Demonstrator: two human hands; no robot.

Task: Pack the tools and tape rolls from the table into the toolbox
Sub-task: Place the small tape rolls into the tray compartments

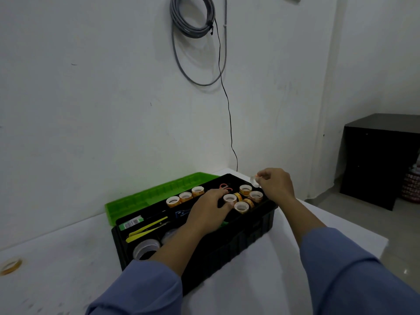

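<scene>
While our right hand [276, 185] pinched a small clear tape roll [255, 181] between thumb and fingertips, we held it just above the far right corner of the black toolbox [227, 245], right of the frame's centre. We judged that it hung there to be set down beside the cluster of orange-labelled tape rolls [245, 189] below it.

Our left hand [208, 208] lay loose and spread inside the box, gripping nothing. Its fingertips touched one white-cored roll [230, 198], seemingly to steady the cluster or nudge open a gap for the newcomer.

Left of that hand, three more rolls [185, 196] stood in a row along the back wall, with red-handled scissors [226, 188] behind the cluster. At the box's lower left end lay a yellow-handled tool [147, 228] above a large clear tape roll [146, 247].

The green lid [141, 198] lay folded back on the white table [68, 246], clear of both hands. One amber tape roll [11, 266] lay unpacked at the frame's left edge, so we judged the task nearly done.
</scene>
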